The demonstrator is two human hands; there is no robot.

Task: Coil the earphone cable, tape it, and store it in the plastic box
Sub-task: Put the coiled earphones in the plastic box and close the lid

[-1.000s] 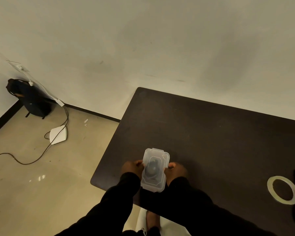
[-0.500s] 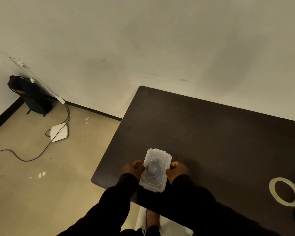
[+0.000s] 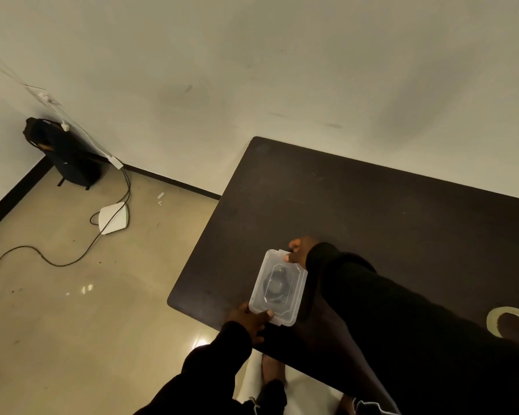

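Gripping opposite ends of the lidded plastic box (image 3: 277, 287) on the dark table (image 3: 372, 211), the left hand (image 3: 249, 320) and right hand (image 3: 298, 250) enclose the coiled earphone cable (image 3: 276, 284) visible inside.

Dark table (image 3: 387, 211); on the floor, black bag (image 3: 69, 154) in corner, white device (image 3: 114, 218), black cable (image 3: 42, 259)

Both arms wore long black sleeves reaching the wrists; the left hand (image 3: 249, 320) and right hand (image 3: 298, 250) were bare, ungloved.
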